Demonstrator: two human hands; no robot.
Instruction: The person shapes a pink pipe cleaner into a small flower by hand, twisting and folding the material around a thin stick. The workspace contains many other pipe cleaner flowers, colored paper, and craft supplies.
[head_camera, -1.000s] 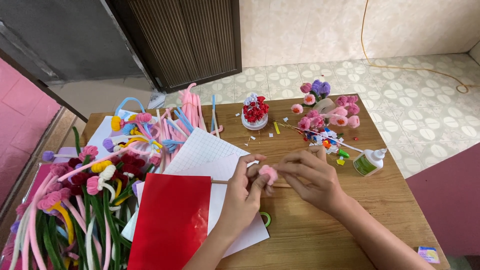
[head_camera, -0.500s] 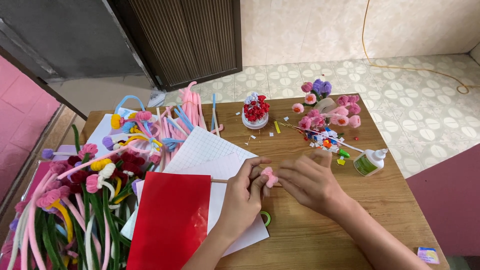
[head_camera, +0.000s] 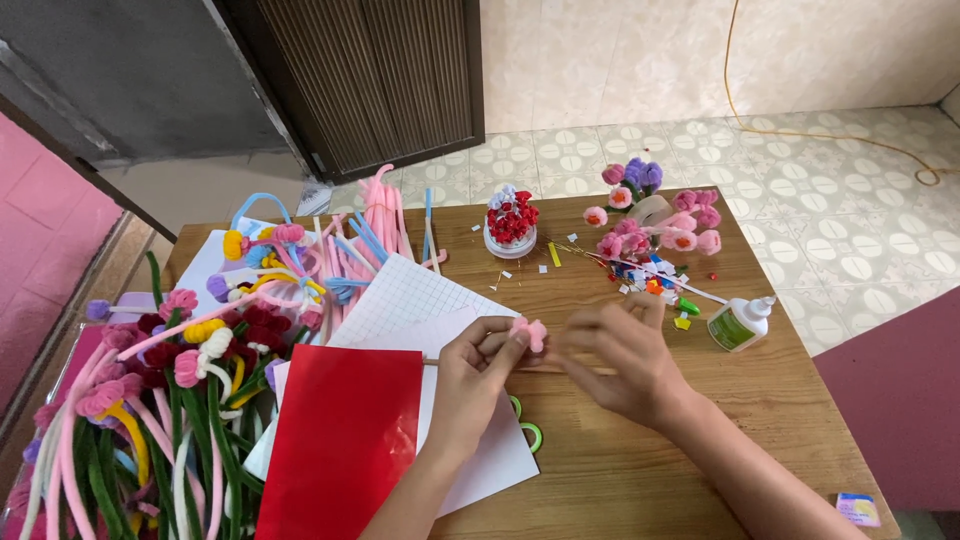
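- Left hand (head_camera: 478, 372): fingertips pinched on a small pink pipe-cleaner flower (head_camera: 530, 333), held above the wooden table (head_camera: 640, 470) at its middle.
- Right hand (head_camera: 620, 362): fingers loosely curled, touching the flower from the right side; whether it grips cannot be told.
- Thin stick (head_camera: 432, 361): runs left from the flower, over white paper (head_camera: 480, 465).
- Red sheet (head_camera: 340, 450): lies just left of the left wrist.
- Glue bottle (head_camera: 738, 325): lies near the right hand.
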